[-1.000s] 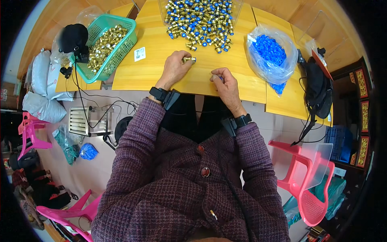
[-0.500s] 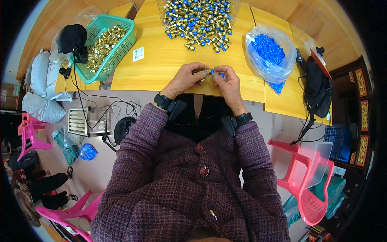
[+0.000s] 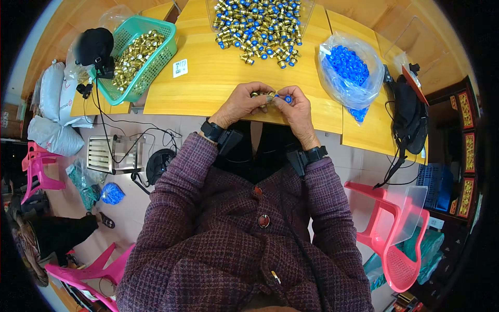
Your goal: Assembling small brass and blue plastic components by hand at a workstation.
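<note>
My left hand (image 3: 244, 103) is closed around brass fittings (image 3: 254, 94), just above the table's front edge. Against its fingertips my right hand (image 3: 295, 110) pinches small blue plastic caps (image 3: 288, 99). The two hands meet; whether a cap sits on a brass piece there is partly hidden by the fingers. Beyond them spreads a heap of brass fittings with blue caps (image 3: 260, 31), spilling from a clear tray (image 3: 310, 15). To the right, loose blue caps (image 3: 347, 62) fill a clear plastic bag (image 3: 353, 96).
A green basket (image 3: 164, 60) of brass fittings (image 3: 136, 57) stands at the left of the yellow table (image 3: 202, 57), near a white printed card (image 3: 180, 68). A black bag (image 3: 408, 112) lies at the right edge. Pink chairs (image 3: 397, 260), cables and a metal stool (image 3: 112, 153) occupy the floor.
My fingertips have shifted slightly, and the blue cap between them is now less exposed. At the far left, another person's legs have moved. The whole view has shifted a little.
</note>
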`<state>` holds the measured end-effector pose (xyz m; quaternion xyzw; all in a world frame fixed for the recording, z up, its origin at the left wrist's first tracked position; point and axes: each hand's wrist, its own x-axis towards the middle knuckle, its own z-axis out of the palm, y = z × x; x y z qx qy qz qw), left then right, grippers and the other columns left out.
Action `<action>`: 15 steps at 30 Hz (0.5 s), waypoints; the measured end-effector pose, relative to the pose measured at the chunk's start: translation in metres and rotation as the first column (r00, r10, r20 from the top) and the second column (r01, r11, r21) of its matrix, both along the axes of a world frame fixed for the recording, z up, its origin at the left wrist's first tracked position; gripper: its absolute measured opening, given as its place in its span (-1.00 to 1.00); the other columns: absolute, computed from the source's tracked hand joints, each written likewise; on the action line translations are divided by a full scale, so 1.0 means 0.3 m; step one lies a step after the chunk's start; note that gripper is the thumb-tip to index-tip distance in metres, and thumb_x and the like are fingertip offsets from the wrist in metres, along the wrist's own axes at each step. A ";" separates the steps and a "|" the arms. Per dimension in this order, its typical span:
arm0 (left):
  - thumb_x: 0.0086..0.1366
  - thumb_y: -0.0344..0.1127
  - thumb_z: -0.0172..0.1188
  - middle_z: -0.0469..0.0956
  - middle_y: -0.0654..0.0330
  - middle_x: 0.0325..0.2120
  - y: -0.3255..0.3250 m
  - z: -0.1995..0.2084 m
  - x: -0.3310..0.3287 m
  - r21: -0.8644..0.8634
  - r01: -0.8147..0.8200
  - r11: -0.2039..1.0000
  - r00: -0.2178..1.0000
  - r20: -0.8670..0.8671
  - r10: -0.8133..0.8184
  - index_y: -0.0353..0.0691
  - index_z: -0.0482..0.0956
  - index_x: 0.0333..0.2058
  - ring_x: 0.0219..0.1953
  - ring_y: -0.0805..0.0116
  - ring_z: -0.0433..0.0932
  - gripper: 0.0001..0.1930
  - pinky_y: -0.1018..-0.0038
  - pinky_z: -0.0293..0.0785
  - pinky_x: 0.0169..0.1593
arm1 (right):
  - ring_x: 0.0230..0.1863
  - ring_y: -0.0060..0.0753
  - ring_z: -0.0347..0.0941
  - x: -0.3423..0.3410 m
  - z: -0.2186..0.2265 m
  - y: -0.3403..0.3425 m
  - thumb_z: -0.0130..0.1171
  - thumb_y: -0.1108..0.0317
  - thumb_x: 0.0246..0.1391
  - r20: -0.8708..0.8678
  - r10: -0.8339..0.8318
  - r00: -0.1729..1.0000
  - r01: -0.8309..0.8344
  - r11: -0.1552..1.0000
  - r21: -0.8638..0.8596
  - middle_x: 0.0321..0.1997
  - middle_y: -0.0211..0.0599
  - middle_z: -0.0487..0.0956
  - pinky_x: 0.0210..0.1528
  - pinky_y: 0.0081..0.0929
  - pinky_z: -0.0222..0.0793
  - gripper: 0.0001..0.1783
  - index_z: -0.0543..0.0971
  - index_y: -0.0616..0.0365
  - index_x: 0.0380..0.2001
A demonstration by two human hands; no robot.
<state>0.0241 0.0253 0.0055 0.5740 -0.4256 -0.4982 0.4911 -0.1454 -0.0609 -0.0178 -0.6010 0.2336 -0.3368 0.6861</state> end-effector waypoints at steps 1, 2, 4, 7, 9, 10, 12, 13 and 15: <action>0.31 -0.29 0.22 0.59 0.31 -0.42 0.000 -0.002 -0.001 -0.001 -0.006 1.000 1.000 0.007 0.006 -0.29 0.57 -0.05 -0.46 0.65 0.51 -0.71 0.74 0.34 -0.48 | -0.34 -0.74 0.33 -0.001 -0.001 -0.001 0.27 0.50 0.10 -0.009 0.001 1.000 -0.001 1.000 0.001 -0.34 -0.52 0.48 -0.29 -0.75 0.32 -0.81 0.47 0.21 -0.25; 0.31 -0.29 0.22 0.59 0.31 -0.42 0.000 -0.003 -0.001 -0.001 -0.005 1.000 1.000 0.007 0.005 -0.29 0.57 -0.05 -0.46 0.65 0.51 -0.71 0.74 0.34 -0.48 | -0.34 -0.74 0.33 -0.002 -0.002 -0.003 0.27 0.50 0.09 -0.019 0.002 1.000 -0.002 1.000 0.002 -0.34 -0.52 0.48 -0.28 -0.75 0.33 -0.81 0.47 0.20 -0.25; 0.30 -0.30 0.22 0.59 0.30 -0.41 -0.001 -0.006 -0.003 -0.009 -0.012 1.000 1.000 0.014 0.012 -0.30 0.57 -0.04 -0.45 0.64 0.51 -0.70 0.73 0.37 -0.45 | -0.34 -0.73 0.33 -0.003 -0.005 -0.005 0.28 0.50 0.09 -0.028 0.004 1.000 -0.003 1.000 0.004 -0.34 -0.52 0.48 -0.27 -0.74 0.33 -0.80 0.47 0.20 -0.25; 0.30 -0.32 0.22 0.59 0.30 -0.41 -0.003 -0.020 0.000 -0.018 -0.017 1.000 1.000 0.008 0.017 -0.31 0.57 -0.04 -0.43 0.64 0.51 -0.70 0.72 0.40 -0.43 | -0.34 -0.72 0.32 -0.001 -0.009 -0.006 0.28 0.48 0.08 -0.068 -0.014 0.998 0.011 0.999 -0.044 -0.35 -0.51 0.48 -0.28 -0.72 0.32 -0.80 0.47 0.20 -0.27; 0.29 -0.33 0.22 0.59 0.30 -0.40 -0.006 -0.033 0.003 -0.028 -0.018 0.999 1.000 -0.011 0.017 -0.32 0.56 -0.03 -0.42 0.63 0.51 -0.70 0.71 0.41 -0.41 | -0.35 -0.72 0.32 -0.001 -0.012 -0.009 0.29 0.47 0.07 -0.087 -0.024 0.996 0.017 0.997 -0.077 -0.35 -0.51 0.48 -0.29 -0.71 0.32 -0.80 0.47 0.20 -0.27; 0.29 -0.33 0.22 0.59 0.30 -0.40 -0.005 -0.031 0.002 -0.027 -0.018 0.999 1.000 -0.011 0.018 -0.32 0.56 -0.03 -0.42 0.63 0.51 -0.70 0.71 0.41 -0.41 | -0.35 -0.71 0.31 -0.001 -0.013 -0.011 0.29 0.46 0.07 -0.104 -0.034 0.994 0.023 0.994 -0.110 -0.36 -0.51 0.48 -0.29 -0.71 0.32 -0.80 0.48 0.20 -0.27; 0.29 -0.34 0.22 0.58 0.31 -0.40 -0.002 -0.020 -0.002 -0.017 -0.014 1.000 0.999 -0.029 0.014 -0.33 0.56 -0.03 -0.42 0.63 0.51 -0.70 0.71 0.42 -0.40 | -0.35 -0.70 0.31 -0.001 -0.014 -0.011 0.29 0.46 0.07 -0.121 -0.046 0.992 0.028 0.989 -0.142 -0.36 -0.51 0.48 -0.30 -0.70 0.31 -0.80 0.48 0.20 -0.28; 0.30 -0.35 0.21 0.58 0.31 -0.40 -0.002 -0.017 -0.003 -0.012 -0.012 1.000 0.999 -0.038 0.012 -0.33 0.56 -0.03 -0.42 0.63 0.51 -0.70 0.70 0.42 -0.39 | -0.36 -0.70 0.31 -0.001 -0.014 -0.010 0.29 0.45 0.06 -0.136 -0.053 0.989 0.032 0.988 -0.153 -0.37 -0.52 0.48 -0.30 -0.69 0.31 -0.80 0.48 0.20 -0.28; 0.30 -0.35 0.21 0.58 0.31 -0.41 -0.005 -0.026 -0.002 -0.011 -0.023 1.000 0.999 -0.040 0.022 -0.33 0.56 -0.03 -0.42 0.63 0.51 -0.70 0.70 0.42 -0.39 | -0.37 -0.69 0.30 0.001 -0.011 -0.006 0.29 0.44 0.06 -0.164 -0.069 0.984 0.039 0.984 -0.176 -0.38 -0.52 0.48 -0.30 -0.68 0.30 -0.80 0.48 0.21 -0.29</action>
